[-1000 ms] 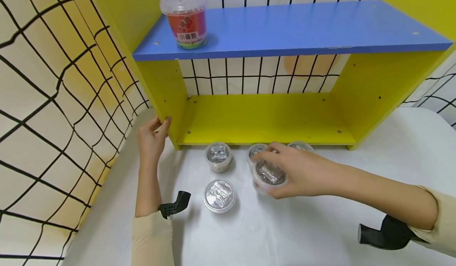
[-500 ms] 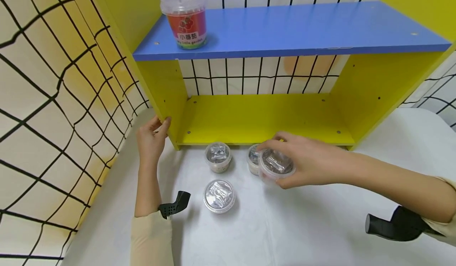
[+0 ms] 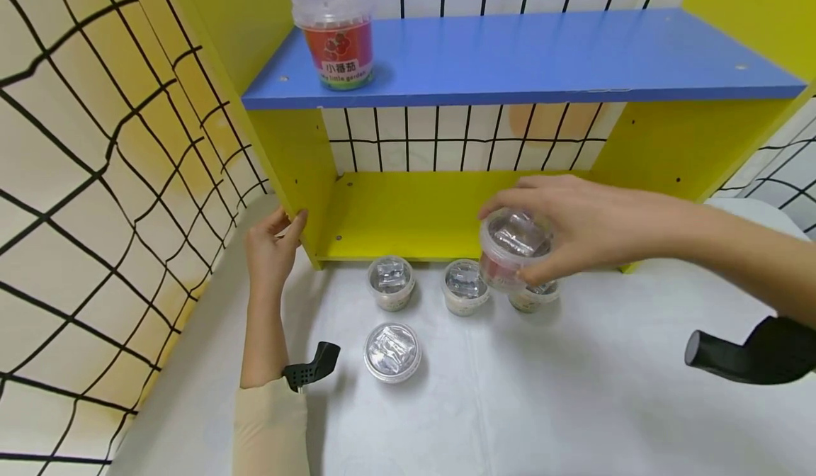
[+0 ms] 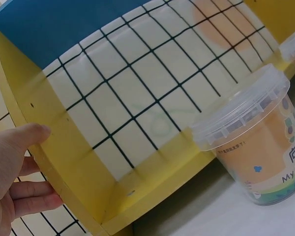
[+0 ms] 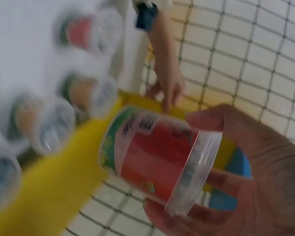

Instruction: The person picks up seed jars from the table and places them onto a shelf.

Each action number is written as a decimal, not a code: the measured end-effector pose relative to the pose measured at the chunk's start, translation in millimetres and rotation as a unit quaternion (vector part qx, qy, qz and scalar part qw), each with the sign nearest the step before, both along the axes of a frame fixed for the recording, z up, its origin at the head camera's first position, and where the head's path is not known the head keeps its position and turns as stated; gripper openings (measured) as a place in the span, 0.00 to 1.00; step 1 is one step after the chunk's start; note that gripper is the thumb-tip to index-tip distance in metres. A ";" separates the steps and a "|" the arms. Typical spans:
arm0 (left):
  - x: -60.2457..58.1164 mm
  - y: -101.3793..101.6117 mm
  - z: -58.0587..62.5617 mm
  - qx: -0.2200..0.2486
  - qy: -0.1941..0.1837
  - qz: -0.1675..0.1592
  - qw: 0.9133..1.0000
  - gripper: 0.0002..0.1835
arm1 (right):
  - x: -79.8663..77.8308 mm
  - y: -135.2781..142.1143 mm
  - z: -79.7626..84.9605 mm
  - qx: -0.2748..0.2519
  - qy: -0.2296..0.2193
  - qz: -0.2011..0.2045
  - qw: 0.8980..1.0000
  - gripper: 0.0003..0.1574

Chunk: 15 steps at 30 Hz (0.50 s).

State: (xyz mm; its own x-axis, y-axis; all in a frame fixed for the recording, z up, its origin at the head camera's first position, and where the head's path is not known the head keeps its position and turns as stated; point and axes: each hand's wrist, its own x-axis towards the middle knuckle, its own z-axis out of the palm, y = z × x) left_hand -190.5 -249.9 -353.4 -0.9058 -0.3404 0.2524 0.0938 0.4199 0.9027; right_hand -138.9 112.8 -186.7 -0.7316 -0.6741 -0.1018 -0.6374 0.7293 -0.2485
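My right hand (image 3: 574, 224) holds a clear lidded plastic cup (image 3: 500, 267) by its lid end, raised in front of the lower shelf. In the right wrist view this cup (image 5: 155, 155) has a red label with green at the base, and thumb and fingers curl round its lid. My left hand (image 3: 270, 246) grips the front edge of the yellow left side panel (image 3: 299, 168). In the left wrist view, the left thumb lies on the panel's inner face and fingers wrap its edge. A similar cup with a red tomato label (image 3: 341, 54) stands on the blue shelf (image 3: 523, 51).
Lidded cups stand along the shelf unit's foot: a left one (image 3: 391, 288), a middle one (image 3: 464, 292) and a right one (image 3: 535, 299), partly covered by the held cup. Another cup (image 3: 392, 352) sits nearer on the white table (image 3: 408, 426). Black wire grid (image 3: 95, 178) lines the left side.
My right hand has lifted the red-labelled cup up and to the right, from above the table toward the lower yellow shelf. The left hand has stayed on the panel.
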 end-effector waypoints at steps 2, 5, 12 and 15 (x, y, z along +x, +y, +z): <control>-0.5 0.9 -0.2 0.003 -0.001 -0.004 1.000 0.23 | -4.9 3.9 14.4 0.005 0.003 0.012 1.000 0.38; -0.7 1.9 -0.5 0.010 -0.005 -0.010 1.000 0.23 | -15.7 11.5 33.6 0.024 -0.005 0.027 0.999 0.40; 0.3 2.3 0.1 0.010 -0.005 -0.003 1.000 0.22 | -68.4 46.5 41.3 0.066 0.043 0.085 0.993 0.47; 0.7 2.4 0.4 0.006 -0.005 -0.002 1.000 0.22 | -67.7 42.6 60.8 0.087 0.053 0.042 0.994 0.47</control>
